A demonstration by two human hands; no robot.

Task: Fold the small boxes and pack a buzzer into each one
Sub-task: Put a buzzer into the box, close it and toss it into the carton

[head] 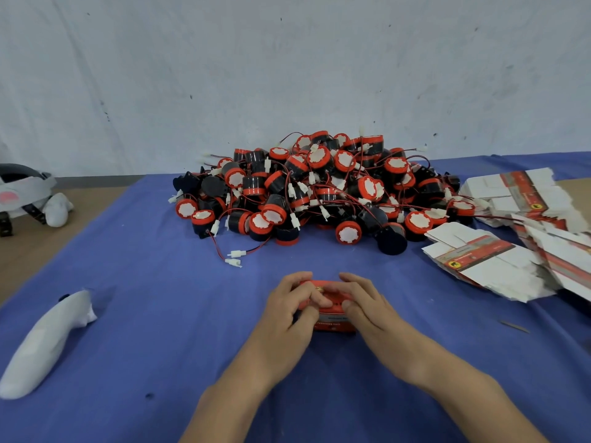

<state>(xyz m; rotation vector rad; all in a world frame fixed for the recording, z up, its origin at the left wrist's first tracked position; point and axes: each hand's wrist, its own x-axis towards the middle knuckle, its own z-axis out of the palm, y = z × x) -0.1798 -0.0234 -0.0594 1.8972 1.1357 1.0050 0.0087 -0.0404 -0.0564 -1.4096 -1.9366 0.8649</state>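
A small red box (332,321) stands on the blue cloth in the near middle, gripped from both sides. My left hand (292,305) curls over its left end with fingers on top. My right hand (364,302) curls over its right end, thumb pressing the top. Whether a buzzer is inside is hidden. A big pile of black-and-red buzzers (319,187) with red wires and white plugs lies behind. Flat unfolded white-and-red boxes (486,263) are stacked at the right.
A white cloth-wrapped object (48,340) lies at the near left on the blue cloth (153,302). A headset-like device (22,193) sits at the far left on the bare table. More flat boxes (518,190) are at the far right. A thin stick (515,326) lies at the right.
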